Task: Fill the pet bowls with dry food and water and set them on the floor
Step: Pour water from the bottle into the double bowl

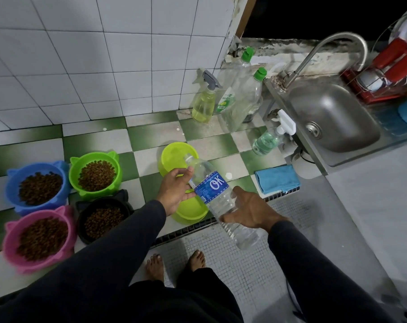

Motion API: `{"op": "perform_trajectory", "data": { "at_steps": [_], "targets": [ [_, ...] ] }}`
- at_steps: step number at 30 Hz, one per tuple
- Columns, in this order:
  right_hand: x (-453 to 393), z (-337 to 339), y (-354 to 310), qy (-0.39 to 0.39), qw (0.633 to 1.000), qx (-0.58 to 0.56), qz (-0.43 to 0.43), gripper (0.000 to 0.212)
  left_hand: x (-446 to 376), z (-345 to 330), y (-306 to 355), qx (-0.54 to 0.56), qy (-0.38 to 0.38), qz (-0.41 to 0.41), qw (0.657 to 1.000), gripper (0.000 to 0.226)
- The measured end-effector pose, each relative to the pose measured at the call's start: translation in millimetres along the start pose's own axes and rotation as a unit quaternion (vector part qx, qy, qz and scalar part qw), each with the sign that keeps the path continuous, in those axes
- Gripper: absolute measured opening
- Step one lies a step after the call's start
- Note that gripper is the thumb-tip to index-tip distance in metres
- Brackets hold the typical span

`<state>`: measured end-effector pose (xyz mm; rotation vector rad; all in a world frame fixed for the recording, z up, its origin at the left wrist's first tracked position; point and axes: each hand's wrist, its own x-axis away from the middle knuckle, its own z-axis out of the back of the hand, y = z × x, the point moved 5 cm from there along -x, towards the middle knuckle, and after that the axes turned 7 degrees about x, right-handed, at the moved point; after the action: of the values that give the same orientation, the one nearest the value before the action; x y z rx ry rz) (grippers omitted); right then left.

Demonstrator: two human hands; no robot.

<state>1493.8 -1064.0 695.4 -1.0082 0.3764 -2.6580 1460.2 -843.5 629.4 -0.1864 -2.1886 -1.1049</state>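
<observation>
Here, a clear water bottle (217, 201) with a blue label lies tilted between two hands over the checkered bench (149, 132), its long axis running from the base at lower right up to the uncapped neck at upper left, the mouth hanging over the rim of a lime-green bowl (174, 155). The right hand (250, 212) wraps its fingers round the lower body; the left hand (175, 191) grips the shoulder near the neck and sits nearer the mouth. A second lime-green bowl (193, 212) rests just beneath the bottle, near the bench edge. To the left, well apart, four cat-eared bowls, blue (38, 185), green (95, 174), pink (39, 238) and black (103, 219), already hold kibble. A folded blue cloth (277, 179) and the steel sink (333, 117) lie to the right, leaving open tiles behind the bowl.
</observation>
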Motion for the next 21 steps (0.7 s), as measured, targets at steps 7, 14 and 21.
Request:
{"op": "perform_trajectory", "data": {
  "at_steps": [7,14,21],
  "targets": [
    [-4,11,-4,0.074,0.995,-0.045,0.044,0.059,5,-15,34,-0.004,-0.026,-0.045,0.999,0.039],
    [-15,26,-5,0.141,0.984,-0.104,0.044,0.066,15,-49,78,-0.024,-0.074,-0.091,0.993,0.050],
    [-29,46,-4,0.197,0.961,-0.189,0.052,0.072,28,-96,114,-0.072,-0.124,-0.163,0.976,0.051]
  ]
}}
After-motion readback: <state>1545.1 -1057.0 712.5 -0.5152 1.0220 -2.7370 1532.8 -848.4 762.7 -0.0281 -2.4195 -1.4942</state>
